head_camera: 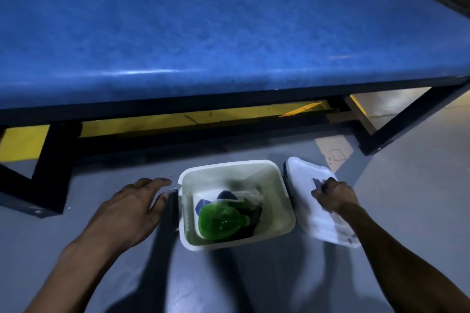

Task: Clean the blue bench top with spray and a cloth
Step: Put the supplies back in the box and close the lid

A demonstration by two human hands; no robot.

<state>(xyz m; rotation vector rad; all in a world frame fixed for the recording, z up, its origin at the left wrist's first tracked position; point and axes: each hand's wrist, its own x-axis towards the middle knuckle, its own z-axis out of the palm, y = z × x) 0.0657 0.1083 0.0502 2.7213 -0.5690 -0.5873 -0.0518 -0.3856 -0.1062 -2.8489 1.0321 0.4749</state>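
Note:
The blue bench top (229, 33) stretches across the upper half of the view on a dark frame. A white plastic bin (286, 198) stands open on the grey floor in front of it. Inside lie a green spray bottle (218, 221) and a blue cloth (225, 195), partly covered. My left hand (132, 208) rests with relaxed fingers against the bin's left side. My right hand (333, 197) grips the dark handle of the white lid (302, 175), which lies tilted just right of the bin.
Dark bench legs (407, 122) stand at left and right. A yellow board (178, 119) shows under the bench. A flat piece of cardboard (333, 150) lies on the grey floor (419, 185) behind the lid.

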